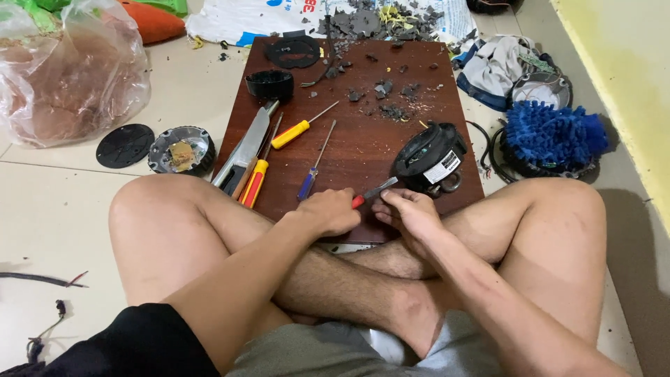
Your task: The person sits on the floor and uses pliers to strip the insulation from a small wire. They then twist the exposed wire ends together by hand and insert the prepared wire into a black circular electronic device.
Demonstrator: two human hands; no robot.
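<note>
Red-handled tool [368, 195]: short, red grip with a grey metal tip, lying across the near edge of the dark wooden board [363, 150], between the two hands and pointing up-right toward the black round device [428, 158].

Left to right:
- Clear plastic bag [70, 77], far left on the tiled floor.
- Flat black disc [124, 145] and an open round casing [182, 150], side by side, just left of the board.
- On the board's left half: black cap [270, 84], a grey metal bar [246, 150], yellow-handled screwdriver [299, 130], red-and-yellow screwdriver [254, 183], blue-handled screwdriver [310, 178].
- Left hand [328, 211]: fingers curled closed around the tool's red grip.
- Right hand [412, 213]: fingertips pinched together at the tool's tip; whether they hold a small part there cannot be told.
- Black round device with a white label, just beyond the right hand, not touched.
- Blue fluffy mop pad [555, 136], right of the board.
- Grey debris [384, 24] scattered at the far edge.

Step judged in hand: readying or fitting the tool's tip. The next move likely calls for a steady grip and careful alignment with the device.
</note>
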